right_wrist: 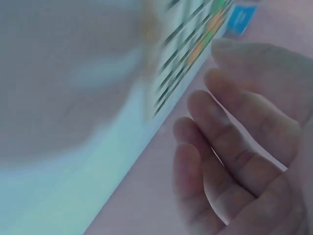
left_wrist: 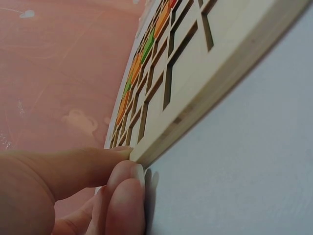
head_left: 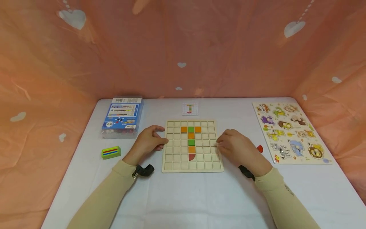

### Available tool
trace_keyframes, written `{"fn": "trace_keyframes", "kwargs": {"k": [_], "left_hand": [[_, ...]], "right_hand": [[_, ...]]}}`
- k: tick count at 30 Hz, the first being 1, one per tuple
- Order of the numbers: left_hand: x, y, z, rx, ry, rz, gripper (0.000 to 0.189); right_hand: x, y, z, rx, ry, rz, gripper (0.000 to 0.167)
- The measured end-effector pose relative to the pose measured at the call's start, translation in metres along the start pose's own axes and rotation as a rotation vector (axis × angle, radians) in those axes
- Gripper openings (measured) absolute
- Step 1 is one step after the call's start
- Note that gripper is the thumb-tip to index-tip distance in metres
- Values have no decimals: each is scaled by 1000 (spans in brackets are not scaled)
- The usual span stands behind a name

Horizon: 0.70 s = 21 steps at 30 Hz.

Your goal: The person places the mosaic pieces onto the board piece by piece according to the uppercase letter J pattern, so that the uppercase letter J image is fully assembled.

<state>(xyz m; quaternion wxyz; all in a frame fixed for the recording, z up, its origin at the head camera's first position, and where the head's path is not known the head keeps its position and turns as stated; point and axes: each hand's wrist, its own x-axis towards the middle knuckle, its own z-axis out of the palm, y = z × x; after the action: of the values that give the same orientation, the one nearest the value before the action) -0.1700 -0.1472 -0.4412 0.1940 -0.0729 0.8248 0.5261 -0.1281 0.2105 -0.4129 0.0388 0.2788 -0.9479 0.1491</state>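
A wooden grid board lies on the white table, its cells partly filled with orange and green squares in a T and a red quarter-round piece at the bottom. My left hand pinches the board's left edge, thumb on top and curled fingertips against the side. At the right edge is my right hand, its loosely bent fingers holding nothing in the right wrist view. Beyond the board lies a small pattern card printed with a similar coloured figure.
A blue boxed set stands back left, with a green striped block in front of it. On the right lies an animal puzzle board. A red piece shows beside the right wrist. Pink cloth hangs behind the table.
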Motion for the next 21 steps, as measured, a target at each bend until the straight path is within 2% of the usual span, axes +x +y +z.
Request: {"fn": "trace_keyframes", "kwargs": {"k": [5,8,12,17,21], "left_hand": [[1,0,0,-4,-1,9,56],[2,-1,0,-7,0,8,56],[2,-2,0,-9,-2,8,56],[2,-2,-1,-8,-7,15,56],[3,-1,-1,-6,-10,16,57]], "right_hand": [[-27,38,-15,-82,36,-37,8],[-45,56,-23,-60,26,62,10],[-65,72,-32,-16,-13,247,14],[-82,89,-39,-20,-57,322,14],[-91,94,-39,-16,-41,323,15]]}}
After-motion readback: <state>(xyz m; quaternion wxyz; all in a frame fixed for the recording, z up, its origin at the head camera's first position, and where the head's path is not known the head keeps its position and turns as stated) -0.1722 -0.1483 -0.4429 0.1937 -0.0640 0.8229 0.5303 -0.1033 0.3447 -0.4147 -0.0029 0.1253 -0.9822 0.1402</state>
